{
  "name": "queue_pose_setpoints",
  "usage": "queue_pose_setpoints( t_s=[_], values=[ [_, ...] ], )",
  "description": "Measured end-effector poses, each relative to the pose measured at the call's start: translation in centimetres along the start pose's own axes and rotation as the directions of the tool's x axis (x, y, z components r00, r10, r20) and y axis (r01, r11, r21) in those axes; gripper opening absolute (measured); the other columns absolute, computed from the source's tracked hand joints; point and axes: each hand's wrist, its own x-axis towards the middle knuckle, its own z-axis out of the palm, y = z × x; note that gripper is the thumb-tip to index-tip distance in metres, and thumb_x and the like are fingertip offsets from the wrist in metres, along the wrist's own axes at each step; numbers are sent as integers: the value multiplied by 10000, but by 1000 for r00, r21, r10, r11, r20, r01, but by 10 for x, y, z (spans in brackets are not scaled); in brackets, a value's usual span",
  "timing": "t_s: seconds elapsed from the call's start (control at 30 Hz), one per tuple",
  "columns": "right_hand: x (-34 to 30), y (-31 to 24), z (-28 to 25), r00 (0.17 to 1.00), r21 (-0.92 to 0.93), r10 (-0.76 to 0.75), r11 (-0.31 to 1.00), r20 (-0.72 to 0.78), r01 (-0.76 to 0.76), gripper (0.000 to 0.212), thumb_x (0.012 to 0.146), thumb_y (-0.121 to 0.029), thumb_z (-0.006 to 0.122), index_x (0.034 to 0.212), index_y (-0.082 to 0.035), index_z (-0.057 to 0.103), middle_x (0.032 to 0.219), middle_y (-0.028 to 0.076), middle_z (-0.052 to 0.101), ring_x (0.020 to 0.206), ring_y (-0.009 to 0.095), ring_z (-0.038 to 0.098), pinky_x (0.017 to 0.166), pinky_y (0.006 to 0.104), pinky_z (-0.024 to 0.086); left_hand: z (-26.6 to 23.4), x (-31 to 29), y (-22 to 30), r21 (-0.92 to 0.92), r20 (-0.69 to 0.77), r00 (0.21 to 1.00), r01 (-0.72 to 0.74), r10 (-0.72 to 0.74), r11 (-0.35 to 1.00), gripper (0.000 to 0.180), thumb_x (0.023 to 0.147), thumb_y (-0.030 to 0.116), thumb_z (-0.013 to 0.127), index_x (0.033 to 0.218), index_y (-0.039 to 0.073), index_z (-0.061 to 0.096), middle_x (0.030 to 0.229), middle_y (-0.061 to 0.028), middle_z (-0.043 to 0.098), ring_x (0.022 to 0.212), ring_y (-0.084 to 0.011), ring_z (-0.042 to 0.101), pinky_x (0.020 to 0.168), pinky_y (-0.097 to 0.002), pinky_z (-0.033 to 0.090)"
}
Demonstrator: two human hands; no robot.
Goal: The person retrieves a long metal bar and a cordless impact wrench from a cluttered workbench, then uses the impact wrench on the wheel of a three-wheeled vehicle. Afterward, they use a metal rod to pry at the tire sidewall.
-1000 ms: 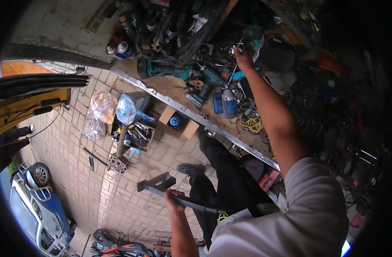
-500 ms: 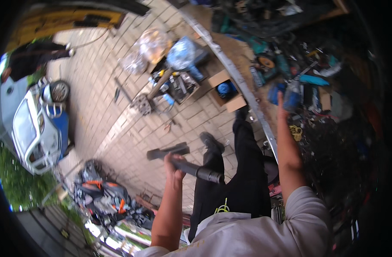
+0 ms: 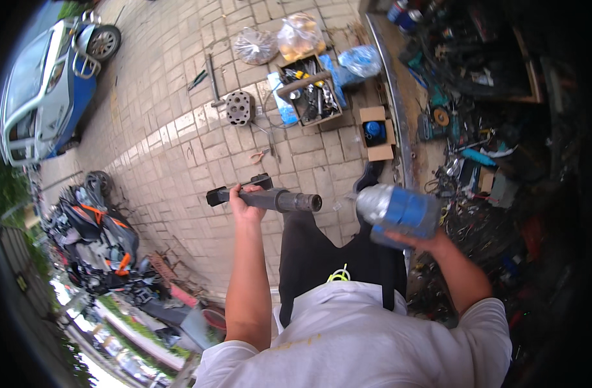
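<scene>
My left hand [image 3: 246, 205] is wrapped round a dark metal shaft [image 3: 289, 200], held roughly level above the paving. A forked, yoke-like end sticks out left of the hand, and a narrower, hollow-looking tip points right. Over on the right, my right hand [image 3: 420, 241] grips a large clear plastic bottle [image 3: 403, 210] with a blue band, slightly blurred. The bottle lies tilted on its side, its silvery-looking end towards the shaft's tip, with a gap between them. Part of the fingers is hidden beneath the bottle.
On the paving ahead lie a cylinder head [image 3: 239, 108], a hammer [image 3: 214, 84] and pliers [image 3: 260, 156]. A toolbox [image 3: 322, 119], plastic bags [image 3: 300, 37] and a cardboard box [image 3: 380, 154] stand farther right. A cluttered workbench [image 3: 417, 152] borders my right; motorcycle parts [image 3: 105, 233] and a vehicle [image 3: 47, 97] are left.
My right hand has drawn back from the bench, bringing the bottle towards the shaft. My left hand has raised the shaft slightly and levelled it. The view has turned.
</scene>
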Motion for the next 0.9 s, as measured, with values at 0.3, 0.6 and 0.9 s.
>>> queue_pose_setpoints(
  t_s=[0.3,0.6,0.9],
  values=[
    [108,-214,173,959,-87,-132,984,251,158,423,728,-137,774,1105,-51,602,1004,90,651,902,225,624,841,319,481,-41,-49,210,-303,155,988,62,-15,951,238,800,201,537,649,87,392,585,-13,467,531,-149,480,580,-304,480],
    [217,-332,285,786,-196,-270,876,556,440,313,746,-109,715,1045,-69,631,940,108,654,858,278,616,795,335,490,-67,-76,372,-442,267,898,-209,351,872,183,754,155,544,643,97,410,574,-13,453,520,-150,476,551,-285,482],
    [372,-365,385,615,-31,-350,853,706,521,298,754,-173,719,1021,-69,637,939,130,643,846,293,620,776,343,501,-32,-37,492,-519,49,943,-258,330,815,179,749,167,536,648,101,404,557,-16,466,510,-170,480,549,-306,485]
  ],
)
